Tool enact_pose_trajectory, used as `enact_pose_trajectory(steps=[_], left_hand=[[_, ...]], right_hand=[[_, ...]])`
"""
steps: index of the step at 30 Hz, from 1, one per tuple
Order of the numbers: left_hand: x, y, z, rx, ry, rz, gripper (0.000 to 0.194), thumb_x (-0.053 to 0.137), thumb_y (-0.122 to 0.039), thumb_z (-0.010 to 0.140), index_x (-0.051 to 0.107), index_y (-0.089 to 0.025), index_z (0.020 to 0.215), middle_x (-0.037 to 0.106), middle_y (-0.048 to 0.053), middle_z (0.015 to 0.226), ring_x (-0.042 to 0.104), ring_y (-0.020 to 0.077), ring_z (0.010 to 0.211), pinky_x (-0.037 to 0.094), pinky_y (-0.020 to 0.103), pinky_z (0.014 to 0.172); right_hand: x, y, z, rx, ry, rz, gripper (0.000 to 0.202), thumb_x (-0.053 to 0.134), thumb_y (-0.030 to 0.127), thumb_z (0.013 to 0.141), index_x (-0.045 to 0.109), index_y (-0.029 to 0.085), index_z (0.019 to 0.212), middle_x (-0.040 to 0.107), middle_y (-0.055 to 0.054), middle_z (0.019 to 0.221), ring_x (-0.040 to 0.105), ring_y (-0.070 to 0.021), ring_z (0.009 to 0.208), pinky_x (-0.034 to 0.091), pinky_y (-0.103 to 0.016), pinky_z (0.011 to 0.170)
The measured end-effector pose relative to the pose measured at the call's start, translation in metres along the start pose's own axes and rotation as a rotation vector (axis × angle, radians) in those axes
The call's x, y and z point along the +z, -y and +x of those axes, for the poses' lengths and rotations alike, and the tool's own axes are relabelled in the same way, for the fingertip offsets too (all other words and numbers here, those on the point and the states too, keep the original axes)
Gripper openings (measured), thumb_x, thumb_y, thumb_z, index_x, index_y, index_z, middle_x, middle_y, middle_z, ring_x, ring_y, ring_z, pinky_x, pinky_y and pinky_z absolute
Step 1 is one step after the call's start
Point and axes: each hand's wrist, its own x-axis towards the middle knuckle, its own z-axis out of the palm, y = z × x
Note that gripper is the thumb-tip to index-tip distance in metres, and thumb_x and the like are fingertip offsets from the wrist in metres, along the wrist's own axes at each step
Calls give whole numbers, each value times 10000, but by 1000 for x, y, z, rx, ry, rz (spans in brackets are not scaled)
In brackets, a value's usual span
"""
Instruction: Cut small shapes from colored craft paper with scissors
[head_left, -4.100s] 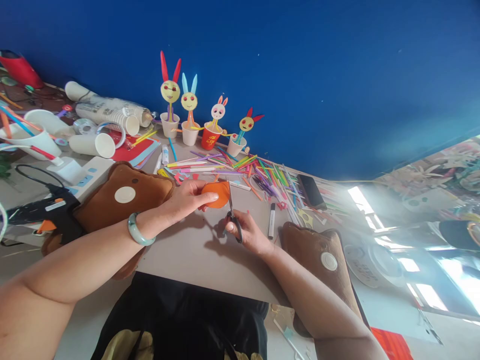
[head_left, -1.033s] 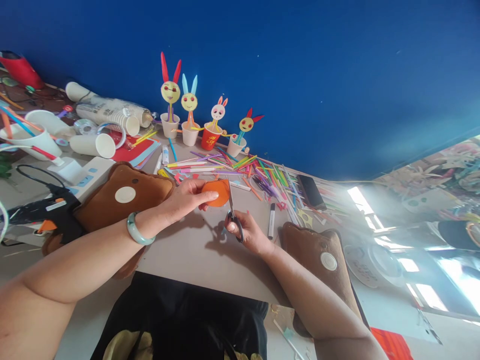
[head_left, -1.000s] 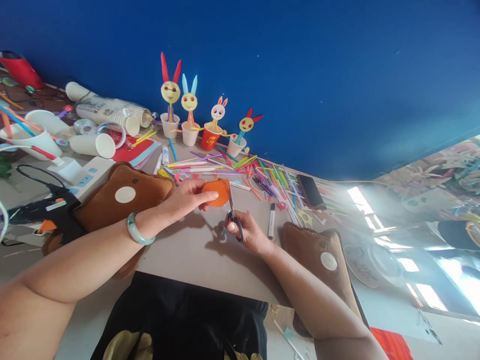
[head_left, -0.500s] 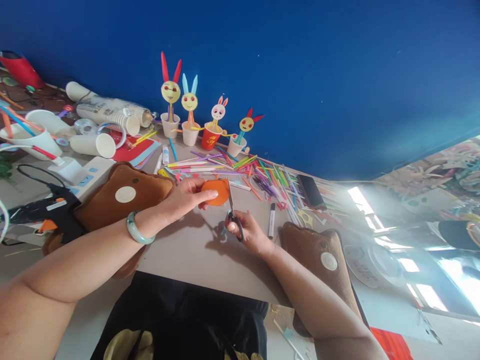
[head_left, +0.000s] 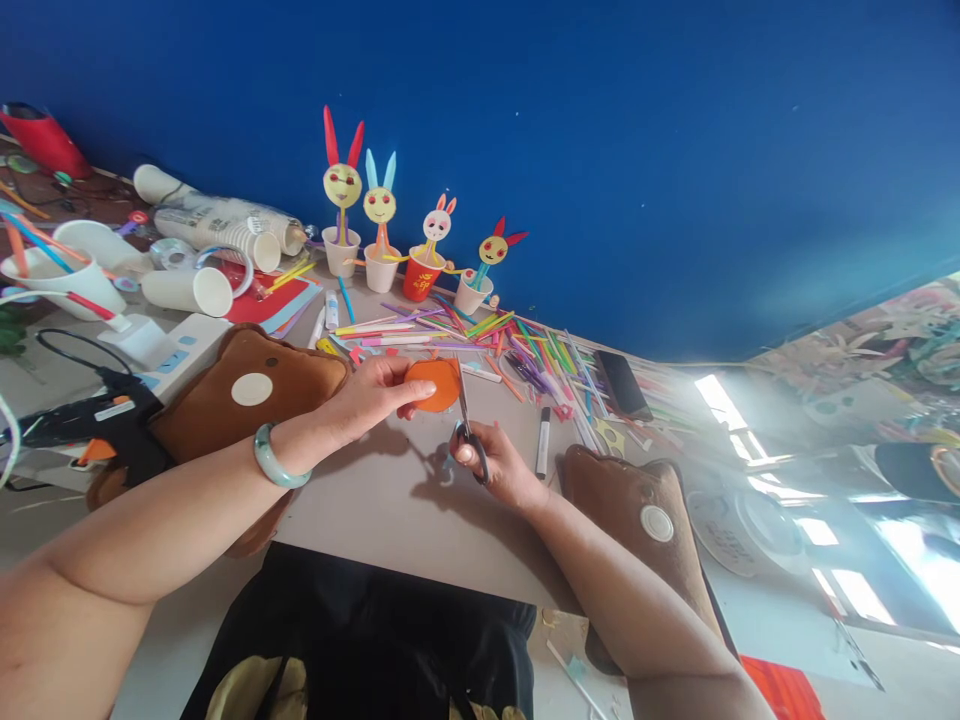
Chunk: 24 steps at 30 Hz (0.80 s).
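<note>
Between thumb and fingers, my left hand (head_left: 386,390) pinches a roundish piece of orange paper (head_left: 441,386) above the table. Black-handled scissors (head_left: 465,420) are in my right hand (head_left: 499,462), with thumb and fingers at the handle loops. Their blades point away from me and lie along the right edge of the paper; whether they touch it I cannot tell. A brown cushion (head_left: 217,410) lies near my left forearm, and another brown cushion (head_left: 637,510) lies beside my right forearm.
Paper-cup rabbit figures (head_left: 381,265) stand along the blue wall. Colourful sticks (head_left: 450,325) are strewn behind my hands, with a marker (head_left: 543,442) and a phone (head_left: 624,384) to the right. A glue gun (head_left: 112,415), power strip (head_left: 184,350) and paper cups (head_left: 187,290) are at left.
The scissors' blades have drawn closer together at the right edge of the orange paper. Both hands stay nearly in the same place.
</note>
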Motion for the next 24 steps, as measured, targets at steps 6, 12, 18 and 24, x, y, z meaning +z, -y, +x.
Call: enact_pose_trajectory(steps=[6, 12, 18, 24], left_hand=[[-1, 0, 0, -11, -9, 1, 216, 670, -373, 835, 676, -159, 808, 596, -5, 676, 528, 106, 601, 423, 243, 592], [0, -1, 0, 1, -12, -11, 205, 668, -352, 833, 652, -160, 765, 571, -16, 636, 512, 98, 582, 416, 235, 589], [0, -2, 0, 6, -21, -32, 206, 672, -347, 818, 637, -156, 748, 572, -15, 657, 508, 91, 577, 409, 239, 586], [4, -10, 0, -2, -31, -93, 196, 691, -318, 769, 615, -150, 703, 570, -12, 660, 491, 86, 554, 408, 237, 546]], right_hand=[[0, -2, 0, -9, -3, 4, 700, 576, 869, 677, 504, 173, 674, 413, 36, 616, 344, -103, 593, 268, -266, 565], [0, -2, 0, -13, -2, 5, 695, 581, 864, 680, 505, 173, 674, 411, 36, 617, 345, -104, 592, 266, -265, 562], [0, -1, -1, -15, -5, -9, 697, 576, 866, 681, 511, 172, 671, 417, 36, 610, 349, -104, 590, 269, -262, 562], [0, -3, 0, -24, -6, -3, 691, 584, 860, 681, 517, 172, 674, 419, 36, 609, 354, -106, 588, 271, -265, 562]])
